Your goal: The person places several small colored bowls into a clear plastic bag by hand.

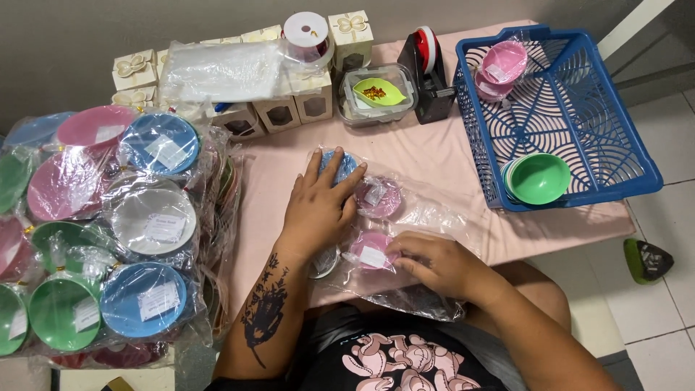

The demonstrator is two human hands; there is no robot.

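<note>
Far left of the counter (434,156): a heap of wrapped bowls (108,224) in blue, pink, green and white, each sealed in clear film with a small label. Behind it stand cream gift boxes (286,108) with bows, a folded sheet of clear plastic (221,72) lying across them.

Centre: the left hand (318,206) lies flat, palm down, fingers (333,170) spread and extended over a blue bowl (346,165) inside a clear plastic bag (405,217). It presses rather than grips; nothing is closed within it. A second pink bowl (378,197) sits in the bag just right of this hand, not touched.

The right hand (441,264) is at the near edge of the bag, fingers (405,253) curled and pinched on the film beside the pink bowl (371,250), which carries a white label. Whether they hold the bowl itself or only the film cannot be told. This bowl lies between the two hands, touching the right fingertips and just below the left palm.

Assessment: the left hand should hold the stack steady while the right works the film smooth, keeping the label flat and the bag unwrinkled.

Right: a clear tub (376,94) holding a green dish, a tape dispenser (427,72), then a blue basket (630,156) containing wrapped pink bowls and a stack of green bowls (539,177).
</note>
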